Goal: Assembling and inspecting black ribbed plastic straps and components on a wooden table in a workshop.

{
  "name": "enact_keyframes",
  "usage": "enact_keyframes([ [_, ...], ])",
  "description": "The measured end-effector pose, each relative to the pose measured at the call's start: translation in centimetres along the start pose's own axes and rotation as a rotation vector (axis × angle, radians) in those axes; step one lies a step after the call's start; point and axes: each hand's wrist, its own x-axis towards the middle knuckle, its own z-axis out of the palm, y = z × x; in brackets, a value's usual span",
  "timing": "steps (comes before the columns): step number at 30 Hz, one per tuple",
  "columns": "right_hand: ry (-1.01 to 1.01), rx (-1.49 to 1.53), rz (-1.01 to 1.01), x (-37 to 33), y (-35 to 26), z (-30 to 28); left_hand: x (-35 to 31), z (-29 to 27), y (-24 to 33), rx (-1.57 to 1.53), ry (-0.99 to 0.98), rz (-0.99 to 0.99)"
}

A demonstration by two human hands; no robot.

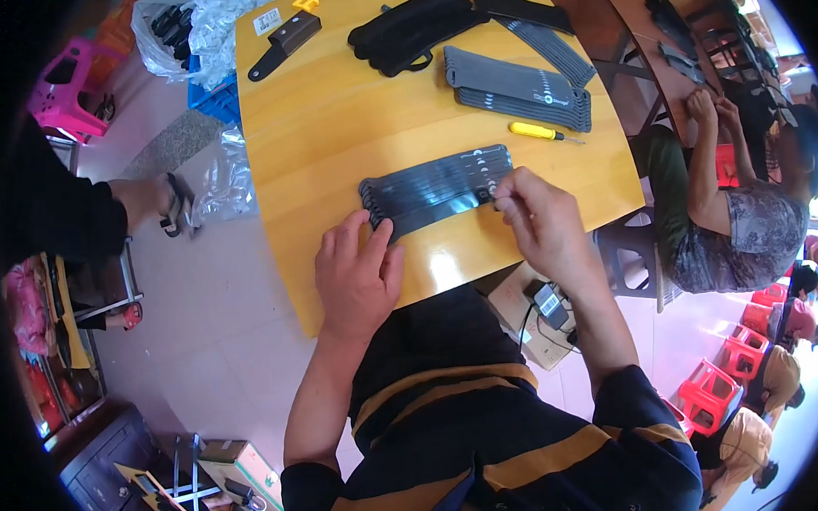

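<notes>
Grey strap stack mid-table, L hand flat on end, R hand pinching other end (bare wood beyond).

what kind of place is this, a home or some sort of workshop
Most likely a small assembly workshop. Stacks of identical dark flat strips lie on a wooden table beside a yellow screwdriver, and other people sit working at nearby tables among red plastic stools.

Glossy wooden table – matt grey plastic strips
</notes>
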Motion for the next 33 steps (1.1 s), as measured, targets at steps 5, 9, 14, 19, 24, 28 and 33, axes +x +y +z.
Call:
enact_keyframes([
  [5, 0.073, -0.042, -0.041, 0.4, -1.1, 2.7, 2.1, -0.4, 4.2, 0.001, 0.024, -0.004],
  [9, 0.107, 0.050, -0.003, 0.2, 0.4, 3.1, 3.6, 4.1, 6.9, -0.156, 0.032, 0.087],
  [14, 0.059, 0.261, 0.053, -0.5, 2.0, 1.8, 5.0, 7.1, 7.7, -0.154, 0.065, 0.043],
  [19, 0.236, 0.496, 0.101, -0.6, 4.0, 2.5, 5.7, 7.8, 8.0, -0.192, 0.093, -0.011],
  [24, 0.141, -0.038, -0.133, -1.5, 4.7, 2.6, 5.8, 7.6, 7.3, -0.277, 0.065, -0.055],
  [28, 0.235, -0.179, -0.239, -2.4, 4.2, 3.6, 5.7, 7.3, 6.3, -0.391, 0.073, -0.084],
  [33, 0.207, -0.337, -0.337, -2.3, 4.7, 3.8, 4.0, 2.5, 3.8, -0.703, 0.173, -0.504],
])
